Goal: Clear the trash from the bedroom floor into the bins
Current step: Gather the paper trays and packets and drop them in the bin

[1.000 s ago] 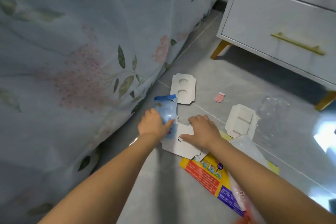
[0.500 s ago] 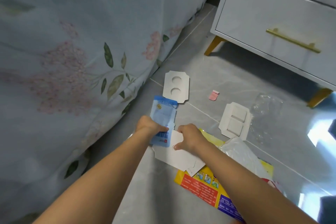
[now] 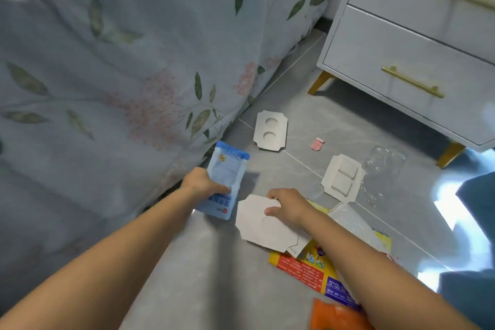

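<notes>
Gripping a pale blue plastic sachet (image 3: 226,182) upright in your left hand (image 3: 201,183), you are keeping it off the floor, while your right hand (image 3: 290,206) is pinching a white die-cut card sheet (image 3: 263,224) by its far edge, probably to lift it. Beyond your right hand, two white card inserts (image 3: 271,130) (image 3: 342,178) are lying on grey tile (image 3: 214,276); left of your left hand, a floral bedsheet (image 3: 120,88) is hanging. No bin is showing.

A blue pouch (image 3: 226,181) stands lifted beside the bed (image 3: 107,88). White card pieces (image 3: 270,130) and a yellow wrapper (image 3: 302,266) lie flat farther from the bed.
</notes>
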Motion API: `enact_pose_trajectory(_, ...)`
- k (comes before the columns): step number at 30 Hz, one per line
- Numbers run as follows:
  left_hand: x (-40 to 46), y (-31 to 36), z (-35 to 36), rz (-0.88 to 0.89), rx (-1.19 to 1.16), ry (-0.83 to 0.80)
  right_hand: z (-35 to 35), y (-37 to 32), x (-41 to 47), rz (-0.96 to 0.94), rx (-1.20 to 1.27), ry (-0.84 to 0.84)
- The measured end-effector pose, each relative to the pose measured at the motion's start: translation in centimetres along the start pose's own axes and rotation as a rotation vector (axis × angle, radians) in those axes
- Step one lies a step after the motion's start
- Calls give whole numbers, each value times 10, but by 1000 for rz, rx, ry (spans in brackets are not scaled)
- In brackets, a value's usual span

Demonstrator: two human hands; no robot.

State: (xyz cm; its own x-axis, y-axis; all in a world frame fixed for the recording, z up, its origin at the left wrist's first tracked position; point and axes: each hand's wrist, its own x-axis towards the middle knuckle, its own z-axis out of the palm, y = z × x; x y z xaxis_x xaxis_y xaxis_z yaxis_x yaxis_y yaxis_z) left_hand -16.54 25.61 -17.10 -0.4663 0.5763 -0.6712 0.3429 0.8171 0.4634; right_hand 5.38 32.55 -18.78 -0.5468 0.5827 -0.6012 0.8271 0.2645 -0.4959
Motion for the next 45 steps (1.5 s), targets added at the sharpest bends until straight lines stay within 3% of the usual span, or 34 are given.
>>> enact_pose_trajectory(10,-181,-61,-123,87,350,80,-31,-107,-105,-227,-195,-35)
enact_pose_trajectory(16,-321,-181,-183,-43,144,234,-8,-202,-164,-428,-282,-5)
enact_pose_trajectory(23,-455,-326,-204,-175,-211,465,73,-339,-226,-678,-226,-64)
enact_pose_trajectory(28,-485,-381,-196,-235,-435,569,146,-410,-249,-743,-164,-103)
enact_pose_trajectory(36,-477,-425,-198,-316,-517,562,211,-460,-250,-729,-199,-104)
enact_pose_trajectory(41,-463,-430,-212,-373,-334,555,229,-472,-241,-680,-248,-125)
enact_pose_trajectory(45,-467,-420,-226,-361,-50,659,202,-458,-222,-676,-303,15)
